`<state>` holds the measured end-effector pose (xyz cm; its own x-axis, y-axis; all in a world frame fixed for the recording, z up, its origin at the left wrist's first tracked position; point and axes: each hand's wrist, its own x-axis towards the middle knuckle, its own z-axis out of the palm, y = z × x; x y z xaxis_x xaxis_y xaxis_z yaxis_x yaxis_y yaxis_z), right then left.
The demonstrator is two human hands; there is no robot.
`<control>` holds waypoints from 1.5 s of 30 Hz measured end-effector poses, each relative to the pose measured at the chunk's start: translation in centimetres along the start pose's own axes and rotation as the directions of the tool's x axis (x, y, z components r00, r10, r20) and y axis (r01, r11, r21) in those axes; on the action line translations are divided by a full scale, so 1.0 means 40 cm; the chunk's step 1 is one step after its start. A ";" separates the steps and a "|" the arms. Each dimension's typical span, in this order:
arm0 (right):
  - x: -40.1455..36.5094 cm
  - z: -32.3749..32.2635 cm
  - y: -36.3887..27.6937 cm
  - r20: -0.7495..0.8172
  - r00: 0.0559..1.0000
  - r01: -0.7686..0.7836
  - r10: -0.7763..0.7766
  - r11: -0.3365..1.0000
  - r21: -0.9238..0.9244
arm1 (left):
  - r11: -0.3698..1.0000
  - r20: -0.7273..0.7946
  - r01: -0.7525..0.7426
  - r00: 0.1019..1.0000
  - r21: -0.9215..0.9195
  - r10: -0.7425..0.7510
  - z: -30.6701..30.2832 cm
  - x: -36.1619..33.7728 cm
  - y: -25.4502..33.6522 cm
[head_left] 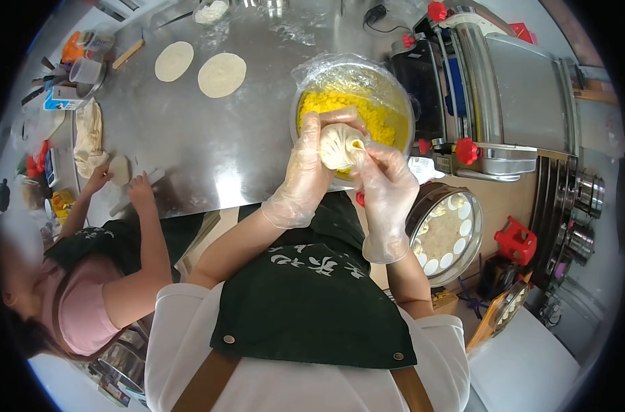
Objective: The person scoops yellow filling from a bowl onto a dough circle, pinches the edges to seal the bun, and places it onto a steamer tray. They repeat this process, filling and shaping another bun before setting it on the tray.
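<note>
A pleated dough bun (336, 147) is held up over the front of a steel bowl (410, 110). Yellow crumbly filling (378, 120) lies in the bowl, and a little yellow shows through the small opening in the bun's pleats. My left hand (305, 165), in a clear plastic glove, cups the bun from the left with its fingers curled around the far side. My gloved right hand (388, 182) pinches the pleats at the bun's right edge. Clear plastic wrap (326, 69) is draped over the bowl's far part.
Two flat dough rounds (221, 75) lie on the steel table (154, 123). At the left, a co-worker's hands (141, 189) handle dough. A dough-rolling machine (463, 82) stands right of the bowl. Below it, a round steamer tray (433, 254) holds buns and white paper discs.
</note>
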<state>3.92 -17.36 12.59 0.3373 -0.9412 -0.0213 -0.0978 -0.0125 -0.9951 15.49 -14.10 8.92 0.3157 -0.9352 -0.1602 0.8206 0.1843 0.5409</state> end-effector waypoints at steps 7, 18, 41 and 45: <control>0.033 -0.050 0.010 0.201 0.879 0.476 -0.433 0.772 -0.422 | 0.973 -0.021 0.170 0.985 0.155 -0.169 -0.002 0.012 0.021; 0.090 -0.132 -0.104 0.855 0.427 0.883 -0.294 0.340 -0.324 | 0.385 0.085 0.375 0.614 0.843 -0.784 0.042 0.118 0.130; 0.095 -0.227 -0.025 0.154 0.925 0.380 -0.348 0.836 -0.395 | 0.986 0.094 0.016 0.995 0.167 -0.032 0.142 0.054 -0.142; 0.133 -0.276 -0.034 0.327 0.690 0.714 -0.646 0.533 -0.454 | 0.942 0.169 0.059 0.978 0.330 -0.121 0.170 0.061 -0.104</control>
<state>-4.48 -26.09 14.90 0.6025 -0.5307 0.5962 -0.2365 -0.8321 -0.5017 9.62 -19.19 11.90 0.1296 -0.9881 -0.0827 0.6349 0.0186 0.7724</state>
